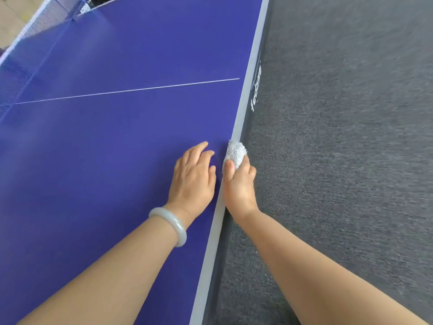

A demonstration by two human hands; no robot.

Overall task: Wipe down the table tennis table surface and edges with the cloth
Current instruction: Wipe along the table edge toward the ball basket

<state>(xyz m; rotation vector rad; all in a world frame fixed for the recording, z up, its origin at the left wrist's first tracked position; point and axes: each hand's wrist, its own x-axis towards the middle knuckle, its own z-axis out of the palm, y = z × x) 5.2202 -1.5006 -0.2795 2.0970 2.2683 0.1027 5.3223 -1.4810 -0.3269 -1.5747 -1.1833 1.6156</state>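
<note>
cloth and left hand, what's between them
Only a bare strip of blue table separates the cloth from the left hand, seen in the head view.

The white terry cloth (235,152) is bunched in the right hand (239,184), so only its front lump shows; that hand's fingertips curl out of sight over the rim of the blue table tennis table (105,148), which runs off the left and bottom edges. The dark mesh net (35,26) is cut off at the top left and smeared. The grey carpet floor (351,137) is streaked with blur. The white lettering (255,92) on the table's dark side is too blurred to read
</note>
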